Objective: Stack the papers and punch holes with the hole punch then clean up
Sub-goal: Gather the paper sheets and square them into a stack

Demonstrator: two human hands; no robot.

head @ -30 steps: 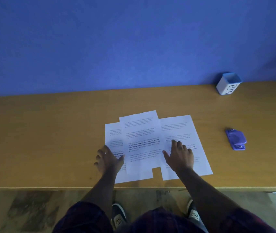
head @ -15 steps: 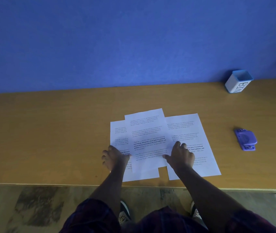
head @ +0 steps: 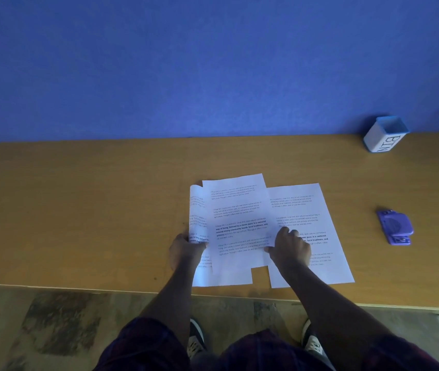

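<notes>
My left hand [head: 186, 249] pinches the left paper [head: 199, 231], its thin edge now curled up. My right hand [head: 289, 247] grips the middle paper [head: 239, 223].

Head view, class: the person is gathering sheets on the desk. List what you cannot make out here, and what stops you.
- Left sheet: mostly covered by the middle sheet and the left hand.
- Right sheet: its inner edge is under the middle sheet and the right hand.
- Printed text: too small to read.
- Bin: inside hidden by its own wall.
- Hole punch: dim, details unclear.
</notes>
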